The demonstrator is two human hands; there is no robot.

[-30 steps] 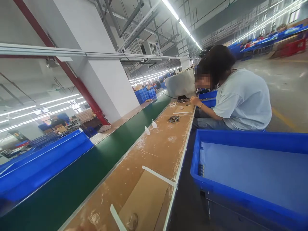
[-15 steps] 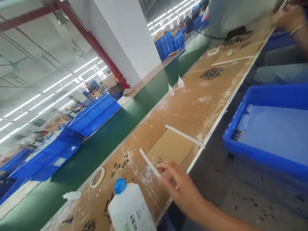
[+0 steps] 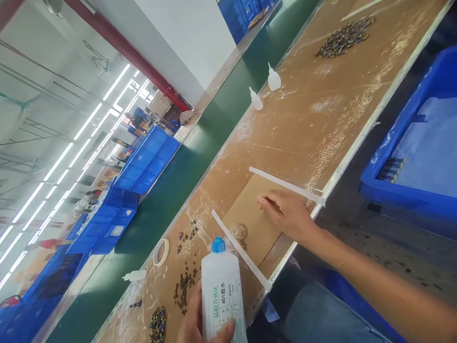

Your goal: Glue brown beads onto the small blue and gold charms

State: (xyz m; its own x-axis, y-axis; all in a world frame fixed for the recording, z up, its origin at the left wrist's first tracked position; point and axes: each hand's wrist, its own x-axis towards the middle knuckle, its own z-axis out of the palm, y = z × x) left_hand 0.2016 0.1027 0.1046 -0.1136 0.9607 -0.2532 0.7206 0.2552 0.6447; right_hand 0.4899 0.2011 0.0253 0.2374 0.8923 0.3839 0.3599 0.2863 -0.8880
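A white plastic glue bottle point(image 3: 222, 271) with a blue cap point(image 3: 218, 245) and a label reading "401" stands upright in my left hand point(image 3: 193, 317), the fingers wrapped round its lower part. My right hand point(image 3: 285, 212) is above a cardboard sheet point(image 3: 255, 212), its fingers curled and pressed together; whether anything is between them is hidden. White tape strips point(image 3: 246, 257) run along two sides of the sheet. A small clear round dish point(image 3: 240, 232) sits on the cardboard between my hands.
Left of the bottle are small dark parts point(image 3: 185, 288), a pile of metal parts point(image 3: 157, 324), a tape roll point(image 3: 161, 252) and a small squeeze bottle point(image 3: 134, 276). Two white squeeze bottles point(image 3: 274, 80) stand by the green conveyor point(image 3: 167, 190). A blue bin point(image 3: 385, 157) is at right.
My right hand has moved from the near tape strip to over the cardboard, near the far strip. The glue bottle shows more upright, with my left hand now visible on it. The view has shifted.
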